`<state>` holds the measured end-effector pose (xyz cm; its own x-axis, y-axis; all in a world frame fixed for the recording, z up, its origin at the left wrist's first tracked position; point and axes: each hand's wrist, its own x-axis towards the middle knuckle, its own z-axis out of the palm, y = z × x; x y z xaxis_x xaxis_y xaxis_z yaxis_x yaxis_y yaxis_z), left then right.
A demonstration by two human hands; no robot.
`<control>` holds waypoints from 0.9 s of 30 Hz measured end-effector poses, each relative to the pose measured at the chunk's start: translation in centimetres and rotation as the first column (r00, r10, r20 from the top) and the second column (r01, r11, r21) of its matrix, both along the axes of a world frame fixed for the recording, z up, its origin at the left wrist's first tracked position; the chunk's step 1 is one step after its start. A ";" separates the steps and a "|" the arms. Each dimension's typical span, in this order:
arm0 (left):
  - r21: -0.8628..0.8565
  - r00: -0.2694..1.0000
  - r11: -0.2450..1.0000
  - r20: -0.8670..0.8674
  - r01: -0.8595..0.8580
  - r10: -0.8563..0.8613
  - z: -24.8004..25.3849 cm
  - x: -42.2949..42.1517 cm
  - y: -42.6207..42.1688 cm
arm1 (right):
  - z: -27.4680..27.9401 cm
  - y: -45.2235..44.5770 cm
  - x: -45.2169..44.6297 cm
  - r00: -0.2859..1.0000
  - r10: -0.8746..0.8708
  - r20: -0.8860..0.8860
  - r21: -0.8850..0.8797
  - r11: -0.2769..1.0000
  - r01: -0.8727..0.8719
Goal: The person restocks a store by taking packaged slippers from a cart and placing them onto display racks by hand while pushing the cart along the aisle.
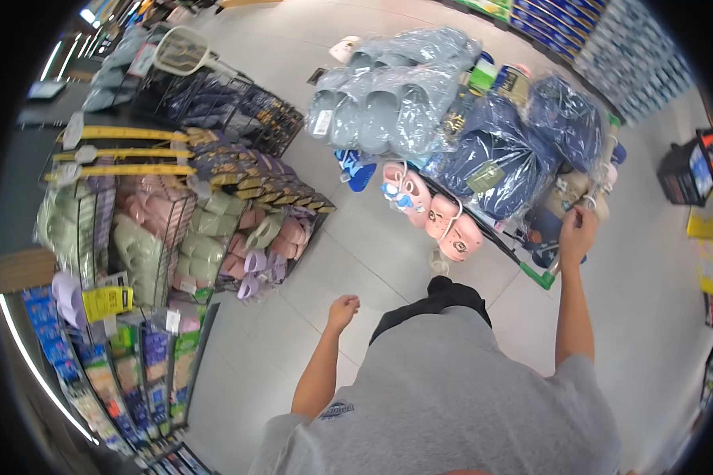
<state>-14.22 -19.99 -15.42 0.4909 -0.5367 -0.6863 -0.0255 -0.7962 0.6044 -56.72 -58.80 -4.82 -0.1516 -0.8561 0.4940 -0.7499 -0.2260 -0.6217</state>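
My right hand (578,235) reaches to the near right end of a loaded shopping cart with a green handle corner (537,277). Its fingers are closed beside a beige clog (572,188) with a white loop; what they grip, if anything, is hidden. My left hand (343,311) hangs over the floor, away from the goods, loosely curled and empty. Pink clogs (455,231) with white loops hang at the cart's near side. Plastic-wrapped grey clogs (376,111) and bagged dark blue clogs (495,170) are piled on top.
To the left, a wire display rack (174,237) holds green, pink and purple slippers, with a yellow price tag (108,303). Blue and yellow packs (554,20) are stacked at the back right. A black box-like basket (687,172) stands at the far right. Grey tiled floor (356,237) runs between rack and cart.
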 end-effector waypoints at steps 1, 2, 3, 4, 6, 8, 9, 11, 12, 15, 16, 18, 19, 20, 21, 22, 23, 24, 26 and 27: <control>-0.041 1.000 0.999 0.021 0.024 -0.023 -0.2 -1.1 -0.9 | 0.0 0.0 0.0 1.000 0.003 0.016 -0.013 1.000 -0.003; -0.083 0.998 0.995 0.045 0.049 -0.045 -0.5 -2.4 -2.0 | -0.1 0.0 -0.1 0.999 0.031 0.019 -0.030 0.999 -0.030; -0.148 0.993 0.985 0.085 0.091 -0.079 -0.9 -3.9 -3.0 | -0.4 0.1 -0.3 1.000 0.020 0.005 -0.036 0.999 -0.020; -0.207 0.985 0.968 0.134 0.138 -0.112 -1.3 -5.4 -4.3 | -0.6 0.1 -0.4 1.000 0.008 -0.002 -0.041 0.999 -0.008; -0.298 0.971 0.933 0.183 0.204 -0.154 1.6 -9.2 -7.9 | -1.3 -0.2 -0.8 0.999 0.025 0.020 -0.037 0.999 -0.024; -0.334 0.927 0.877 0.264 0.346 -0.265 5.1 -13.0 -11.5 | -1.7 0.1 -0.6 0.999 0.043 0.024 -0.024 0.999 -0.042; -0.375 0.933 0.859 0.229 0.347 -0.277 5.7 -14.8 -12.9 | -1.4 0.4 -0.3 0.999 0.027 0.030 -0.042 0.999 -0.026; -0.444 0.932 0.820 0.207 0.361 -0.299 7.4 -18.4 -15.3 | -1.2 0.5 -0.6 0.999 0.028 0.029 -0.059 0.998 -0.026; -0.469 0.924 0.796 0.227 0.382 -0.309 8.7 -20.0 -16.1 | -1.7 0.4 -0.6 0.999 0.031 -0.017 -0.087 0.996 -0.032; -0.558 0.903 0.711 0.254 0.429 -0.346 12.5 -23.9 -18.2 | -2.0 0.2 0.2 0.999 0.034 0.003 -0.075 0.997 -0.034; -0.556 0.899 0.707 0.265 0.438 -0.350 13.1 -24.2 -19.2 | -2.0 0.4 0.7 0.999 0.026 0.046 -0.021 0.999 -0.025; -0.652 0.824 0.529 0.536 0.543 -0.184 13.8 -26.1 -22.6 | -2.5 -0.5 2.2 0.996 -0.014 -0.085 -0.174 0.985 -0.001; -0.657 0.826 0.519 0.526 0.547 -0.204 13.7 -26.8 -23.9 | -2.7 -0.8 2.9 1.000 0.018 -0.006 -0.094 0.995 -0.019; -0.645 0.801 0.519 0.581 0.561 -0.145 14.0 -26.9 -25.1 | -2.5 -1.1 3.4 0.996 0.044 0.080 -0.019 0.999 -0.042; -0.633 0.771 0.519 0.631 0.574 -0.083 14.2 -27.2 -26.1 | -2.0 -1.4 3.8 0.975 0.090 0.203 0.056 0.993 -0.103; -0.618 0.770 0.551 0.633 0.561 -0.075 14.3 -27.6 -26.8 | -1.4 -1.6 3.9 0.938 0.119 0.325 0.121 0.979 -0.166; -0.605 0.769 0.575 0.636 0.551 -0.068 14.2 -28.0 -27.7 | -0.9 -2.1 3.4 0.861 0.210 0.463 0.119 0.948 -0.295; -0.594 0.811 0.633 0.577 0.497 -0.094 13.4 -28.0 -28.5 | -0.4 -2.9 2.8 0.755 0.290 0.587 0.095 0.902 -0.421; -0.554 0.867 0.737 0.491 0.386 -0.085 11.0 -28.1 -29.7 | 1.5 -5.5 0.7 0.654 0.333 0.679 0.069 0.859 -0.508; -0.522 0.879 0.785 0.472 0.333 -0.058 10.1 -28.1 -29.9 | 2.5 -7.7 -1.0 0.727 0.367 0.580 0.004 0.891 -0.453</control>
